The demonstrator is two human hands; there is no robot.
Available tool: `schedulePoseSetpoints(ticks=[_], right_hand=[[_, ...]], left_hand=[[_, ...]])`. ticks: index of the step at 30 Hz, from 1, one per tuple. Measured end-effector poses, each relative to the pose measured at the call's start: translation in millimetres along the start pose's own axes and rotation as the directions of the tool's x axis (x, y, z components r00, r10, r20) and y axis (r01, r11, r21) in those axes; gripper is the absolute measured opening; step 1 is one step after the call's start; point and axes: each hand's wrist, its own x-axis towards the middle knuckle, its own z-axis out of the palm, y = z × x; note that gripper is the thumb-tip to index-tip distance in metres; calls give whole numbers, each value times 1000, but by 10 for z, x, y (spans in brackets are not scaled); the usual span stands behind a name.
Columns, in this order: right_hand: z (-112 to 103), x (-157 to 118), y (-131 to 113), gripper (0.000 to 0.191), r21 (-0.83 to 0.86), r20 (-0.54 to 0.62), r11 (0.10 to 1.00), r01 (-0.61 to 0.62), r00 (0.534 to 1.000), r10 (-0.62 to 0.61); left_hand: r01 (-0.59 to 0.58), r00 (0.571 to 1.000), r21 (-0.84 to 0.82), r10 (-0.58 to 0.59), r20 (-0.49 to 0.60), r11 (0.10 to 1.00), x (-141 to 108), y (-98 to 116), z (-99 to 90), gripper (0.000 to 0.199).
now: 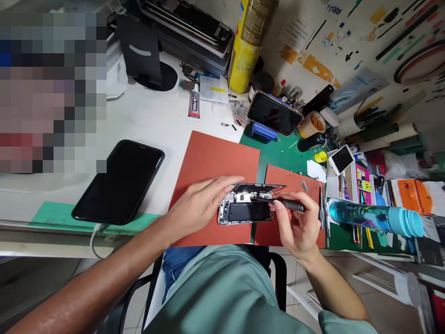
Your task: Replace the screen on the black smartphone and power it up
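Note:
An opened phone (pixel 245 212) lies on the reddish-brown mats, its inner parts and black battery showing. Its screen panel (pixel 259 188) is lifted along the far side. My left hand (pixel 201 204) holds the phone at its left end, with straight fingers against the raised panel; the thumb is partly hidden. A slim black tool with a narrow tip (pixel 290 204) is pinched in my right hand (pixel 301 225). That tip points left, over the phone's inside, just below the panel. Whether it touches a part cannot be seen.
A large black phone (pixel 120 183) with a white cable lies left. Behind are a glue tube (pixel 194 104), a yellow can (pixel 243 60) and a phone on a blue stand (pixel 274 113). A blue bottle (pixel 365 215) and small tools lie right. Another person is at upper left, blurred.

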Motion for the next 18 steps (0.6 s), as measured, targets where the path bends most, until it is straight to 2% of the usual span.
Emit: schedulePoseSetpoints(ticks=[18], right_hand=[[7,58,-4,46,-54,16,998,18,1000,-17]], left_hand=[[-10,1000,22,10,-13,1000,17,21,-5,35]])
